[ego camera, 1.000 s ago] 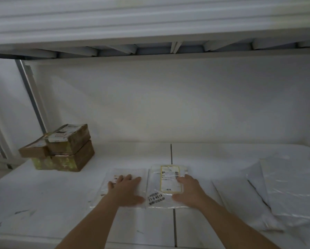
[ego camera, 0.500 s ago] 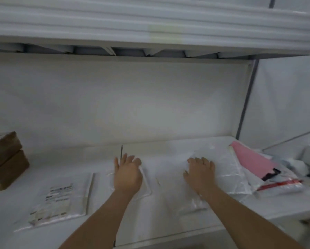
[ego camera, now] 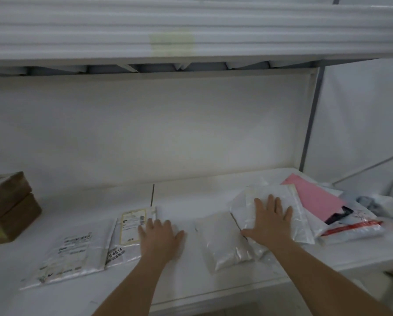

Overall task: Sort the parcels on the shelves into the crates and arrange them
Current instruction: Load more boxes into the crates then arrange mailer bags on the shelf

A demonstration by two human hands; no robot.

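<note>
Head view, sole camera: white shelf [ego camera: 191, 197] with a seam down its middle, holding parcels only; no crate in sight. Left hand [ego camera: 160, 237], spread flat, palm down, on the right edge of a labelled white bag [ego camera: 128, 238], gripping nothing. Beside that bag, further left, a second flat bag [ego camera: 70, 258] with printed labels, lying loose. Right hand [ego camera: 269, 221], fingers splayed wide, pressed on top of a puffy white bag [ego camera: 270, 201], likewise not closed round it. Between the two hands, a small padded pouch [ego camera: 222, 240], its right side tucked under the puffy bag. Far right: a heap of a pink envelope [ego camera: 309, 197] and a red-striped bag [ego camera: 355, 229], overlapping; what lies beyond them is too blurred to tell. Far left: two brown boxes [ego camera: 6, 206], stacked, well apart from the hands. Step in hand, by judgement: gathering the soft bags together. To do it well, draw each bag toward the shelf front with a flat palm, pinch at an edge once it overhangs, and lift the top bag first so the pouch beneath does not drag off.
</note>
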